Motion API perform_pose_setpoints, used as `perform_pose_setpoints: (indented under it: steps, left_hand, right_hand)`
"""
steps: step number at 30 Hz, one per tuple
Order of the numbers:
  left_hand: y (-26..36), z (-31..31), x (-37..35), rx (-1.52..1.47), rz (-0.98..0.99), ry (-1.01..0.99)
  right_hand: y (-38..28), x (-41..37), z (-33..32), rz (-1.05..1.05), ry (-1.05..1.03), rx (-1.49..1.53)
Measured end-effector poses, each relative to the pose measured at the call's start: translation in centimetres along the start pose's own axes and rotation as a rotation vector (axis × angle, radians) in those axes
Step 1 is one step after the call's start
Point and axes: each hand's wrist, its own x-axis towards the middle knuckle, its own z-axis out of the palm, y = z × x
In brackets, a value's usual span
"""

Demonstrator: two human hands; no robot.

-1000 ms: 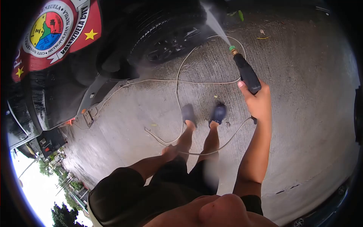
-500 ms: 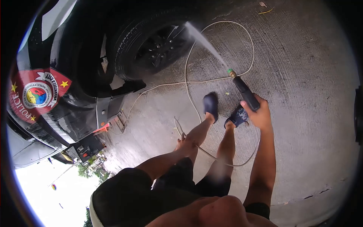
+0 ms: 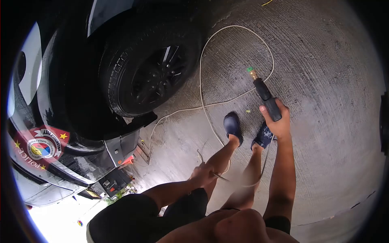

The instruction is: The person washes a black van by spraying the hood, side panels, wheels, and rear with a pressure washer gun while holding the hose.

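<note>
My right hand [image 3: 278,120] is wrapped round the black handle of a spray gun [image 3: 265,95]. Its brass and green nozzle [image 3: 251,73] points up and away from me, and no water jet shows. Lower down, by my knee, my left hand [image 3: 202,174] is closed on the pale hose [image 3: 222,177]. The hose runs from there toward my right side and also loops on the ground. Left of the gun stands the black wheel [image 3: 162,75] of a dark vehicle.
The vehicle's side, with a red police emblem [image 3: 41,148], fills the left. My feet in dark blue clogs [image 3: 232,124] stand on wet, grooved concrete [image 3: 324,121]. Orange and black objects [image 3: 115,182] lie beyond the vehicle's lower edge.
The water jet that hit the wheel has stopped. The view has shifted, so the wheel appears lower and further left. My left hand has moved slightly down and right, still holding the hose.
</note>
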Motion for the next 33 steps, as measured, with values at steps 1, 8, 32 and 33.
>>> perform_pose_setpoints:
  steps: [1,8,32,33]
  left_hand:
    - [0.3,-0.7,0.4,-0.001,-0.017,0.008]
    - [0.9,-3.1,1.7,-0.012,0.093,-0.048]
    - [2.0,-2.6,3.4,0.130,0.186,-0.050]
    - [1.7,-2.2,3.4,0.133,0.192,-0.041]
  right_hand:
    - [0.5,0.5,0.6,-0.014,0.018,0.001]
    - [2.3,1.5,0.3,-0.021,0.074,-0.030]
    - [-4.9,12.4,-17.9,-0.124,0.692,0.262]
    - [-5.2,12.2,-18.0,-0.112,0.684,0.270]
